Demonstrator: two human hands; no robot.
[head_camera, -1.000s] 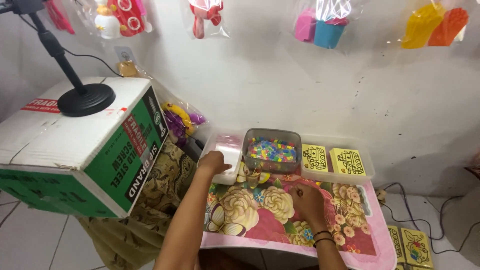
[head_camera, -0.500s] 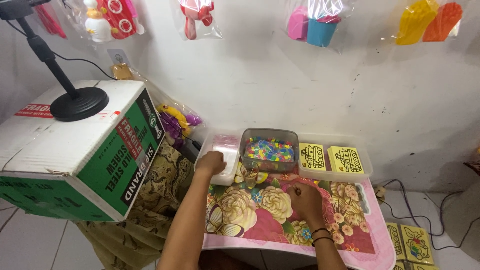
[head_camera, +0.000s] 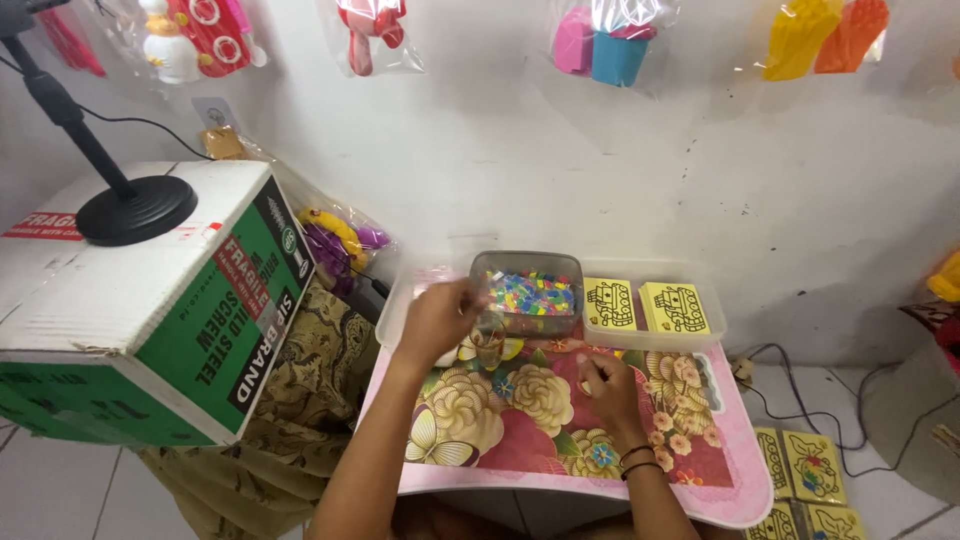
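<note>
While left hand (head_camera: 440, 318) grip pinches small clear bag (head_camera: 488, 340), right hand (head_camera: 605, 385) fisted beside

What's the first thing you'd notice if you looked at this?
The clear plastic tub of bright mixed-colour tiles at the far edge of the pink flower-printed lap table. The left hand is blurred beside it; the right hand rests on the table. A big green-and-white cardboard box sits left.
</note>
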